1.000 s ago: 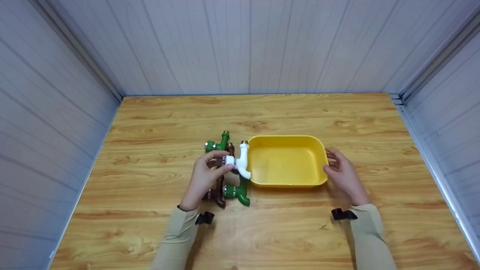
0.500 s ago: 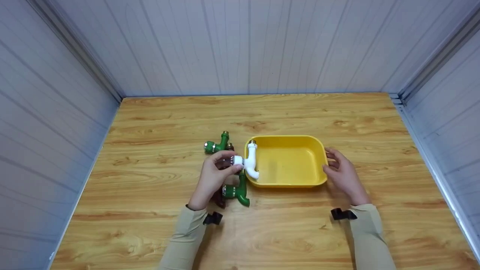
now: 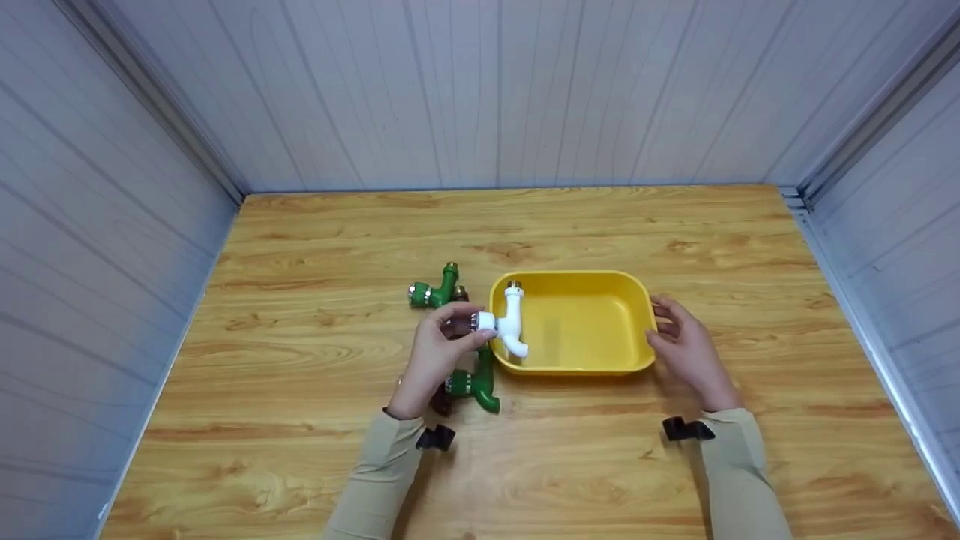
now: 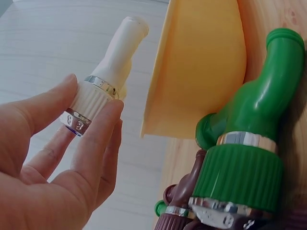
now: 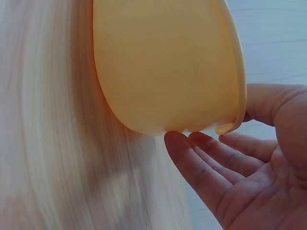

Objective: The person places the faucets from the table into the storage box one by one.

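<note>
My left hand [image 3: 437, 351] pinches a white plastic faucet [image 3: 511, 326] by its ribbed knob, between thumb and fingertips. The faucet hangs over the left part of a yellow basin [image 3: 592, 330], above the rim in the left wrist view, its spout pointing toward the near side. At the basin's right end my right hand [image 3: 688, 356] holds the rim, thumb over the edge and fingers [image 5: 201, 172] against the outer wall. Just below the left hand lies a green faucet [image 4: 254, 105] on the table. Brown faucets [image 4: 184, 191] are partly hidden behind that hand.
Another green faucet [image 3: 439, 289] lies farther back, left of the basin. The wood-grain table [image 3: 570, 465] is bounded by pale panelled walls [image 3: 525, 97] at the back and both sides.
My left hand has carried the white faucet rightward, from beside the basin's left rim to over its inside. The right hand and the basin have stayed in place.
</note>
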Available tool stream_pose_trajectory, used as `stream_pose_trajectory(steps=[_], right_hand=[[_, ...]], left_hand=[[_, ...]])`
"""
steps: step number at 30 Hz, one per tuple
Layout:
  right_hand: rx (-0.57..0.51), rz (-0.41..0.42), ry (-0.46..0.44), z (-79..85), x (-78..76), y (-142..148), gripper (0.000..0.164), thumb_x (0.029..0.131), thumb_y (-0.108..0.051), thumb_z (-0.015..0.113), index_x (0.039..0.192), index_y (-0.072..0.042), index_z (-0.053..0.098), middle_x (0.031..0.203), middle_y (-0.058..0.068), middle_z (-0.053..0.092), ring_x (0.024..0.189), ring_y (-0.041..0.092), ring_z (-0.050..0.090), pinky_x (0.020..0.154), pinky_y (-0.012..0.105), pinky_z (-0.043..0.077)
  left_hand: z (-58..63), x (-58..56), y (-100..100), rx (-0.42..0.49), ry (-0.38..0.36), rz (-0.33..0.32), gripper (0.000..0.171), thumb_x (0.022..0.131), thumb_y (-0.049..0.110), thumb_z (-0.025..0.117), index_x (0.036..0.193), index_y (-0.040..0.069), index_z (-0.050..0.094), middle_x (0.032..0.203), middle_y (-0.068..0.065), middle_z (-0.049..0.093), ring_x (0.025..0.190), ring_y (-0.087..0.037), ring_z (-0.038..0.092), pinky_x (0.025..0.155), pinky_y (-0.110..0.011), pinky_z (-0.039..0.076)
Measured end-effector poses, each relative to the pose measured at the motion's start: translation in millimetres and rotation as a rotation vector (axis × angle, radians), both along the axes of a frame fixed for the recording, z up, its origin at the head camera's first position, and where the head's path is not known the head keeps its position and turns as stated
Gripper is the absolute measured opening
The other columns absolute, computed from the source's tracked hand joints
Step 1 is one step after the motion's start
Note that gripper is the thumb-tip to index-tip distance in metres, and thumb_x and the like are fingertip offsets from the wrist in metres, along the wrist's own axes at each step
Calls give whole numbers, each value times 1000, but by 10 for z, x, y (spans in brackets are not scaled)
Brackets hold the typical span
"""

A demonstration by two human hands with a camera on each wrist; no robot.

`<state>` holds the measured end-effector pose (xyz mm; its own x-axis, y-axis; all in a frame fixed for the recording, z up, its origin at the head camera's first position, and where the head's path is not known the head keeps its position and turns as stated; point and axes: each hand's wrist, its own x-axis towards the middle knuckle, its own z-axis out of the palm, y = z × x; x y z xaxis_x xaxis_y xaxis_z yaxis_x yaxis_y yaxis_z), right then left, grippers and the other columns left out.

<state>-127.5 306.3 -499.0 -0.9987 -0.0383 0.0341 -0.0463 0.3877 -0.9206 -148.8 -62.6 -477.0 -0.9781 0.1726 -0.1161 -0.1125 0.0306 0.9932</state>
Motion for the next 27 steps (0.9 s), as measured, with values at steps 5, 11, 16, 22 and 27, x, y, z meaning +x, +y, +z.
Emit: stream_pose_trajectory(steps=[5,11,16,22,27], right_hand=[[13,3,-8,-14,-8,18,52,90,8,56,138,11,36,128,31,48,111,44,54,85,12,46],[9,11,4,-109,-40,71,52,91,6,57,139,10,37,128,29,49,111,42,54,85,11,45],[11,13,9,-100,-36,63,52,90,6,57,138,10,37,128,29,49,110,42,55,84,11,46],[9,8,1,-100,-33,68,52,91,6,57,139,10,37,128,28,49,111,41,54,85,11,46],[-2,6,-2,-90,-30,58,53,90,6,57,139,10,37,128,28,49,111,41,54,85,12,46]], left_hand=[[23,2,56,-20,44,4,42,77,11,80,115,0,65,109,-11,62,93,-25,59,79,-28,53],[256,74,126,-7,56,-34,38,80,3,76,115,-5,63,108,-14,63,94,-33,60,79,-27,53],[302,87,182,2,40,-43,38,81,1,75,116,-6,62,110,-16,62,97,-35,61,79,-28,55],[259,76,232,27,35,-51,38,80,1,76,116,-5,63,108,-16,61,93,-35,62,77,-29,55],[211,69,269,44,32,-55,40,81,0,75,117,-8,61,109,-17,59,94,-35,62,78,-29,56]])
